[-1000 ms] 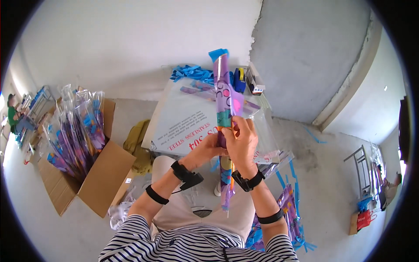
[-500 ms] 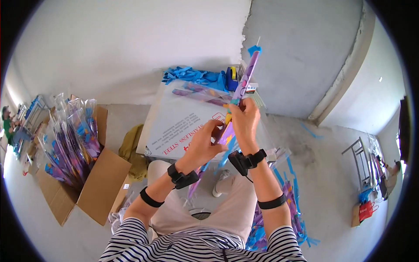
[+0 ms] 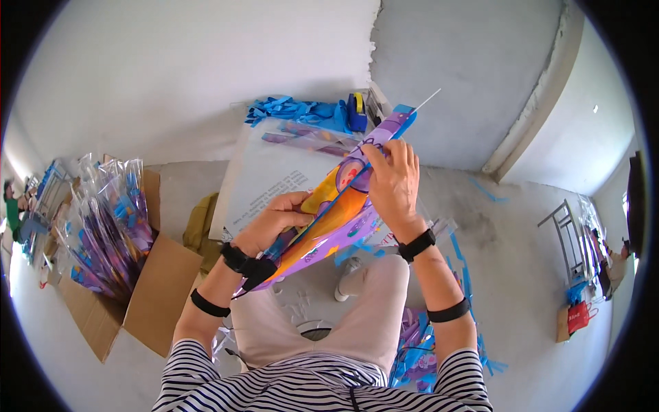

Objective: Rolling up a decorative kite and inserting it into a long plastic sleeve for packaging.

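Observation:
A partly folded kite (image 3: 336, 214) of purple, orange and blue printed sheet slants across my lap and the near side of the table. From its far upper tip sticks a thin white rod (image 3: 428, 100). My left hand (image 3: 269, 223) pinches the yellow-orange edge near the lower end. Higher up, my right hand (image 3: 394, 184) grips the upper part, thumb on the near face and fingers behind. The layers stand slightly apart along a blue fold between the hands. Part of the lower end is hidden by my left wrist.
A white printed board (image 3: 264, 175) tops the table, bearing flat purple pieces in clear film (image 3: 309, 141), blue strips (image 3: 295, 113) and a tape dispenser (image 3: 356, 113). Left stands a cardboard box (image 3: 161, 295) of bagged pieces (image 3: 113, 233). More purple and blue sheets (image 3: 415, 350) lie by my right leg.
The kite has gone from a narrow roll to a wider, partly spread shape, tilting further right. My hands have moved apart, the left lower-left and the right slightly to the right.

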A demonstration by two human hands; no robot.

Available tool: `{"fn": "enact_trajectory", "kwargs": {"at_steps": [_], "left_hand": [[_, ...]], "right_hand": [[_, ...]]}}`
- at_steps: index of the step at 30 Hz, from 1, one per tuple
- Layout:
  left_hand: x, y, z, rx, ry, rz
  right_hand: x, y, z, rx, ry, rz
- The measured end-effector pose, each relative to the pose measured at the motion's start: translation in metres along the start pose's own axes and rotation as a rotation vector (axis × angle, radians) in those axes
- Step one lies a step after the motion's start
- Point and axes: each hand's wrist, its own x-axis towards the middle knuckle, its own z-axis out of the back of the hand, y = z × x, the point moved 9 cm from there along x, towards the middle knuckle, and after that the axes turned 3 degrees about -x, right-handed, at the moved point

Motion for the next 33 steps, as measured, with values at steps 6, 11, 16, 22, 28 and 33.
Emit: {"fn": "enact_trajectory", "kwargs": {"at_steps": [6, 11, 16, 22, 28, 33], "left_hand": [[-0.007, 0.003, 0.011, 0.06, 0.019, 0.14], [0.005, -0.018, 0.017, 0.352, -0.049, -0.188], [0.003, -0.03, 0.022, 0.68, -0.185, -0.157], [-0.002, -0.057, 0.043, 0.769, -0.218, -0.24], [-0.01, -0.073, 0.066, 0.736, -0.145, -0.075], [-0.012, -0.077, 0.07, 0.776, -0.146, -0.035]], "right_hand": [[0.014, 0.008, 0.018, -0.157, 0.005, 0.216], [0.019, -0.007, -0.001, -0.18, 0.33, 0.279], [0.029, -0.018, -0.01, -0.018, 0.547, 0.107], [0.028, -0.049, 0.0, 0.083, 0.611, -0.004], [0.017, -0.08, 0.012, 0.011, 0.605, -0.051], [0.015, -0.05, 0.004, 0.096, 0.632, 0.029]]}}
